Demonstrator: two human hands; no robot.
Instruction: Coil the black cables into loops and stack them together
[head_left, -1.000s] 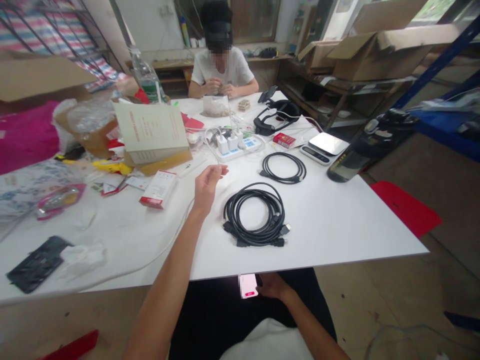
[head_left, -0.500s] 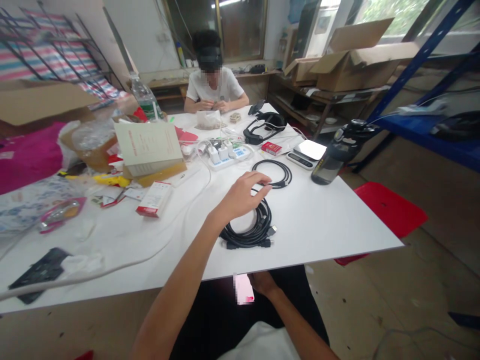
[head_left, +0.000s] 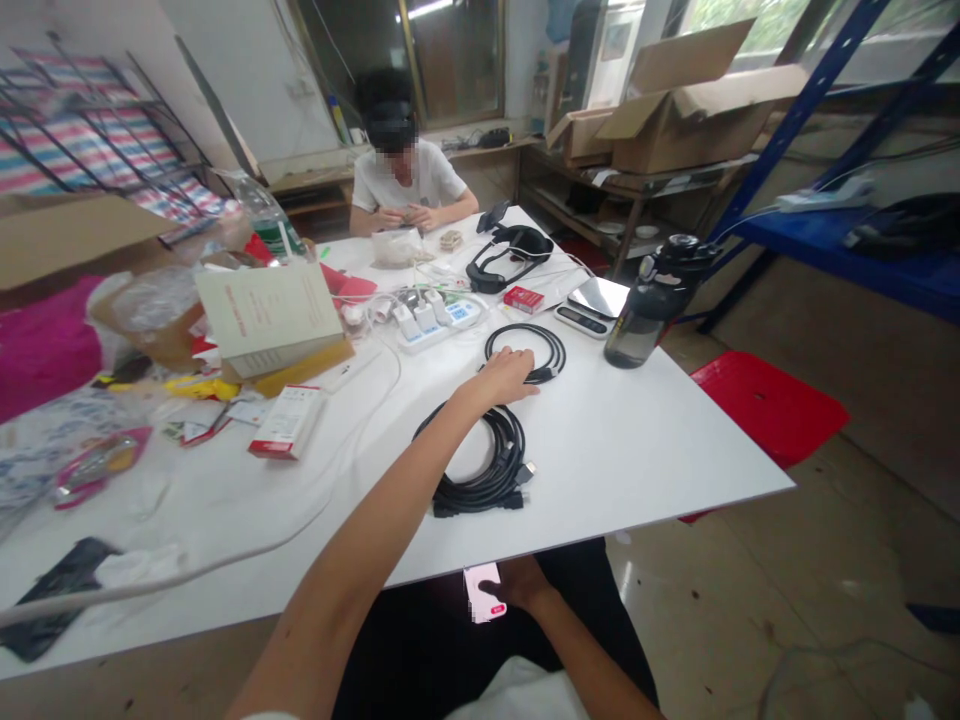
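My left hand (head_left: 508,376) reaches over the white table (head_left: 637,450), palm down, onto the near side of a thin coiled black cable (head_left: 559,345). Its fingers are bent and the thumb stands apart from them. Beneath the left forearm lies a thicker coil of black cable (head_left: 484,492), its plugs pointing right. Below the table's front edge, my right hand (head_left: 525,582) holds a phone (head_left: 478,595) with a lit pinkish screen, the thumb over the glass.
A white power strip (head_left: 439,322) with chargers, a red small box (head_left: 523,299), a digital scale (head_left: 581,321) and a black bottle (head_left: 649,305) stand beyond the coils. Boxes and bags crowd the left. Opposite sits another person (head_left: 412,180); a red stool (head_left: 765,400) is at right.
My left hand has moved forward from above the thick coil to the thin one, its fingers lowered. In the right hand, the thumb has come over the phone screen. The view has shifted slightly.
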